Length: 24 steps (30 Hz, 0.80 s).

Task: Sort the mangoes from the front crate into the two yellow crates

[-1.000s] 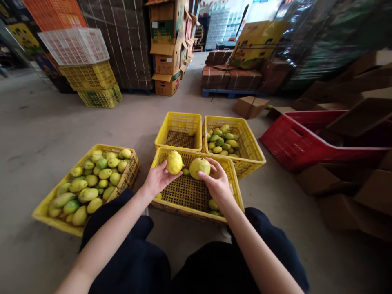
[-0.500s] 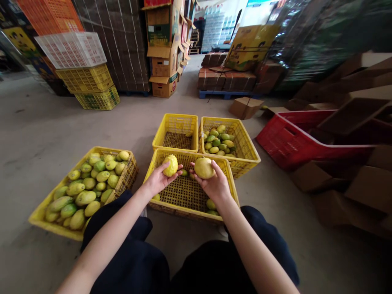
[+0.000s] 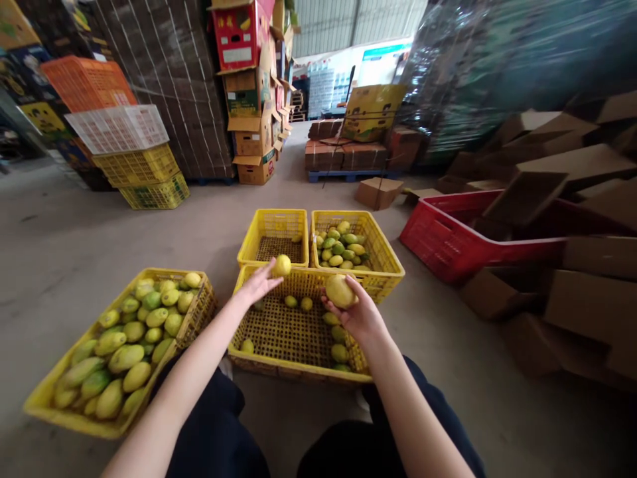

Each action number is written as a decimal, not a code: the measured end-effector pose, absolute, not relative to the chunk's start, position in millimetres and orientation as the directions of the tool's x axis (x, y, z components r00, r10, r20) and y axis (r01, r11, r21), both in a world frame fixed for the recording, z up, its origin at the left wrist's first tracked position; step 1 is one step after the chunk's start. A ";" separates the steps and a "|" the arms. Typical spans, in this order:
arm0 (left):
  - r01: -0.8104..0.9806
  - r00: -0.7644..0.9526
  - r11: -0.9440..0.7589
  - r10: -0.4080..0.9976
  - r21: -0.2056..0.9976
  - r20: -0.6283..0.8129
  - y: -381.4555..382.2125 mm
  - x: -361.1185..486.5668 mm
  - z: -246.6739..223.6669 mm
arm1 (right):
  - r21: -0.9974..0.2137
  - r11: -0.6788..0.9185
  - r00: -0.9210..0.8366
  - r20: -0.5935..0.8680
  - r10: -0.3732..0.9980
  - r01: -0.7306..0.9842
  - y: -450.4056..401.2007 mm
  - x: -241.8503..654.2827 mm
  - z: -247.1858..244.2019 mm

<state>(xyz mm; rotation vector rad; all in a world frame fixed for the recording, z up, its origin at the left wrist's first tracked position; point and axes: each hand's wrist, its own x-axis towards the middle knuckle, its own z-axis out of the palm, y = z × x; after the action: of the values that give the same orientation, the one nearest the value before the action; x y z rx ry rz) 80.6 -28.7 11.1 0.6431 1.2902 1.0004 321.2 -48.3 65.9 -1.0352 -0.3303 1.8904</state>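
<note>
My left hand (image 3: 259,284) is stretched out with its fingers apart, over the near yellow crate (image 3: 298,372). A yellow lemon (image 3: 281,265) is just beyond its fingertips, level with the crate's far rim; whether it still touches them is hard to tell. My right hand (image 3: 359,312) has its fingers curled round a larger, pale yellow lemon (image 3: 341,291) above the right side of that crate. Inside the near crate, several lemons (image 3: 338,352) lie along the right wall. Two more lemons (image 3: 298,303) rest near the far wall, and another (image 3: 247,346) sits at the left front corner.
A yellow crate heaped with lemons (image 3: 127,358) stands at my left. Beyond the near crate are a far-left crate (image 3: 247,242) with one fruit and a far-right crate (image 3: 388,262) of greenish-yellow lemons. A red bin (image 3: 432,239) and cardboard boxes (image 3: 587,299) occupy the right.
My left hand has opened and reached slightly forward, and its lemon has moved from the palm to beyond the fingertips. My right hand keeps its lemon. The view has tilted up.
</note>
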 end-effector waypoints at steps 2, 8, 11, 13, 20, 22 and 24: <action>-0.347 -0.166 0.287 0.918 0.893 -0.360 -17.0 66.6 27.6 | -0.605 -0.530 -0.213 -0.516 0.830 -0.594 -47.3 326.4 66.7; 0.041 0.153 0.414 0.897 0.909 -0.416 -42.6 71.9 33.1 | -0.709 -0.574 -0.276 -0.504 0.819 -0.410 -51.8 324.1 58.8; 0.308 0.285 0.366 0.845 0.878 -0.452 -59.0 81.1 31.2 | -0.741 -0.625 -0.356 -0.530 0.770 -0.248 -62.1 314.1 45.4; 0.436 0.292 0.283 0.853 0.854 -0.432 -66.2 79.7 30.4 | -0.753 -0.639 -0.390 -0.547 0.741 -0.158 -70.5 307.1 33.4; 0.469 0.203 0.247 0.904 0.848 -0.376 -83.0 54.1 33.7 | -0.754 -0.653 -0.512 -0.587 0.627 0.065 -97.3 295.9 -27.4; 0.484 0.171 0.252 0.912 0.838 -0.373 -88.1 50.1 38.6 | -0.705 -0.698 -0.522 -0.645 0.558 0.124 -104.8 293.5 -45.1; 0.502 0.142 0.272 0.910 0.821 -0.389 -93.0 47.2 44.3 | -0.636 -0.756 -0.472 -0.720 0.510 0.155 -108.0 291.4 -55.2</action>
<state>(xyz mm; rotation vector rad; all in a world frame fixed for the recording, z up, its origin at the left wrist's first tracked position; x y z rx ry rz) 47.2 -93.0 44.3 1.3729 1.5053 0.4948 291.4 -108.0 -55.2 -1.4725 -0.9719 2.3228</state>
